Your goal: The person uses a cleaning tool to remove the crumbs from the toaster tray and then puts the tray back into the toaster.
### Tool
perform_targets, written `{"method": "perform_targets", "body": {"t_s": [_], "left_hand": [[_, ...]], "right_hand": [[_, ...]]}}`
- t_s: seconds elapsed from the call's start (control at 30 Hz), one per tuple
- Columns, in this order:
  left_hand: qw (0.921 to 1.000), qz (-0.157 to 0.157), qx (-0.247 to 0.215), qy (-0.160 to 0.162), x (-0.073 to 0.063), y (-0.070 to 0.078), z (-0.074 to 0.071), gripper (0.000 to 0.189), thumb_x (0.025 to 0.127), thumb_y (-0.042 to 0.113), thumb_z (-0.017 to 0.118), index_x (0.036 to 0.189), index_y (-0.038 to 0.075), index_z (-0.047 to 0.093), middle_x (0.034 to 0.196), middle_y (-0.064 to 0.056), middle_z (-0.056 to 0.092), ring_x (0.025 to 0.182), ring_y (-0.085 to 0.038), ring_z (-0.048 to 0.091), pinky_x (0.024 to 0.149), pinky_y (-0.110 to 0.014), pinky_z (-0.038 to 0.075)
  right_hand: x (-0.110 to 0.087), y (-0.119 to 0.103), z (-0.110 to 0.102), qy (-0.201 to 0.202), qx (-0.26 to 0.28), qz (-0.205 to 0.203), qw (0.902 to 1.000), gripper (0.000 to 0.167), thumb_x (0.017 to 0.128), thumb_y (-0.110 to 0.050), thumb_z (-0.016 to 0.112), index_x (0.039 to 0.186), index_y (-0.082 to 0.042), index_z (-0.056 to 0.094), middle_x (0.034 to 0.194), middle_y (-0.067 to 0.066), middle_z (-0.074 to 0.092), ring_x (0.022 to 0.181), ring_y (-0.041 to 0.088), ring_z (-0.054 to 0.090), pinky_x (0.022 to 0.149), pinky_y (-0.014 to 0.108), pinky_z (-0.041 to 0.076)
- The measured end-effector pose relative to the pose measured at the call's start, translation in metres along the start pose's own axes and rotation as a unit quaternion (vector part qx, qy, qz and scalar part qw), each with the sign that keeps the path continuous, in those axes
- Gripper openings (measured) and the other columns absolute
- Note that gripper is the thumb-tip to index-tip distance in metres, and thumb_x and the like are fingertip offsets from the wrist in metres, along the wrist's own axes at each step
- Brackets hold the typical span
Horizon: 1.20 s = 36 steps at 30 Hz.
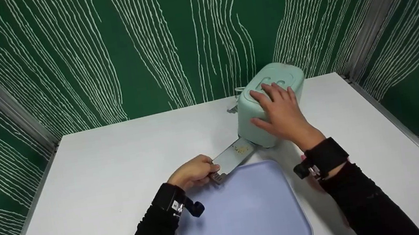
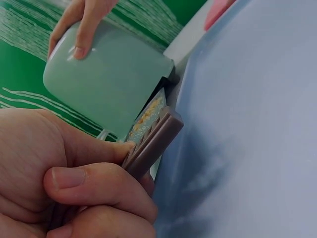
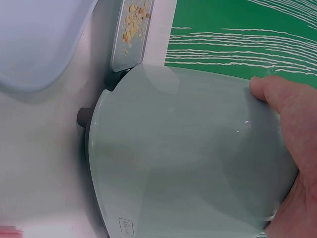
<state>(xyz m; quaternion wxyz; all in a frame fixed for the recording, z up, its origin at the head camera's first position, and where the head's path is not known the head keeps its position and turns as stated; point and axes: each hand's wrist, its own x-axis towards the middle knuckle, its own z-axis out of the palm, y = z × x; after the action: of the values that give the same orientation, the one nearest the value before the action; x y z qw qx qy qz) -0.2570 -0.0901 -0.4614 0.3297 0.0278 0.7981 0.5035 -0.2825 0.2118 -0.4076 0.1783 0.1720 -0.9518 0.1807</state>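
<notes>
A mint-green toaster (image 1: 253, 121) stands toward the back right of the white table. My left hand (image 1: 194, 171) pinches the dark ridged end of a flat metal crumb tray (image 1: 231, 157) between thumb and fingers. Yellowish crumbs (image 3: 134, 22) lie on the tray, whose far end meets the toaster's lower edge in the head view. My right hand (image 1: 285, 117) rests on the toaster, its fingers spread over the top and its thumb against the side. Part of that hand is cut off in the right wrist view.
A lilac serving tray (image 1: 243, 215) lies in front of the toaster, with the crumb tray's handle end above its back edge. Something pink (image 2: 218, 12) sits to its right, mostly hidden by my right arm. A pale cord (image 1: 239, 88) shows behind the toaster, before the green wall (image 1: 184, 55).
</notes>
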Motion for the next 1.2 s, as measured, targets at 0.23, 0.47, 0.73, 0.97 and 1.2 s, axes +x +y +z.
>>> {"method": "perform_targets", "body": {"t_s": [0.23, 0.47, 0.73, 0.97, 1.2], "left_hand": [[1.0, 0.0, -0.005, -0.002, -0.001, -0.003, -0.002, 0.012, 0.107, 0.017, 0.062, 0.098, 0.009, 0.062, 0.076, 0.004, 0.057, 0.051, -0.004, 0.037, 0.05, -0.018, 0.033], [0.9999, 0.007, -0.015, -0.003, -0.003, -0.006, -0.004, 0.013, 0.108, 0.017, 0.062, 0.097, 0.01, 0.061, 0.076, 0.004, 0.056, 0.051, -0.004, 0.036, 0.049, -0.019, 0.032], [0.9992, 0.018, -0.031, -0.015, -0.009, -0.01, -0.005, 0.014, 0.109, 0.017, 0.059, 0.099, 0.008, 0.062, 0.075, 0.002, 0.062, 0.049, -0.004, 0.034, 0.046, -0.019, 0.028], [0.9977, 0.035, -0.058, -0.01, -0.015, -0.014, -0.005, 0.021, 0.109, 0.016, 0.059, 0.089, 0.012, 0.055, 0.071, 0.006, 0.049, 0.047, -0.002, 0.032, 0.044, -0.016, 0.028], [0.9971, 0.031, -0.068, 0.013, -0.024, -0.017, -0.006, 0.012, 0.109, 0.018, 0.061, 0.101, 0.01, 0.055, 0.074, 0.006, 0.051, 0.049, -0.002, 0.035, 0.045, -0.016, 0.029]], "right_hand": [[0.001, 0.001, 0.0, -0.005, -0.002, 0.002, 1.0, 0.075, 0.099, -0.04, 0.077, 0.163, -0.015, 0.044, 0.168, 0.027, 0.035, 0.158, 0.052, 0.027, 0.127, 0.077, 0.01], [0.001, 0.001, 0.0, -0.004, -0.001, -0.001, 1.0, 0.075, 0.099, -0.038, 0.078, 0.162, -0.014, 0.044, 0.168, 0.027, 0.035, 0.158, 0.053, 0.027, 0.127, 0.078, 0.01], [0.001, 0.001, 0.0, -0.003, 0.0, 0.0, 1.0, 0.075, 0.1, -0.038, 0.077, 0.162, -0.014, 0.045, 0.167, 0.027, 0.035, 0.158, 0.053, 0.028, 0.127, 0.078, 0.011], [-0.001, 0.0, 0.0, 0.007, -0.003, -0.005, 1.0, 0.076, 0.098, -0.037, 0.079, 0.161, -0.013, 0.046, 0.166, 0.029, 0.037, 0.156, 0.054, 0.03, 0.126, 0.079, 0.012], [0.001, 0.0, 0.0, 0.001, -0.003, 0.001, 1.0, 0.076, 0.098, -0.038, 0.079, 0.162, -0.013, 0.046, 0.167, 0.028, 0.037, 0.157, 0.054, 0.029, 0.126, 0.079, 0.012]]}}
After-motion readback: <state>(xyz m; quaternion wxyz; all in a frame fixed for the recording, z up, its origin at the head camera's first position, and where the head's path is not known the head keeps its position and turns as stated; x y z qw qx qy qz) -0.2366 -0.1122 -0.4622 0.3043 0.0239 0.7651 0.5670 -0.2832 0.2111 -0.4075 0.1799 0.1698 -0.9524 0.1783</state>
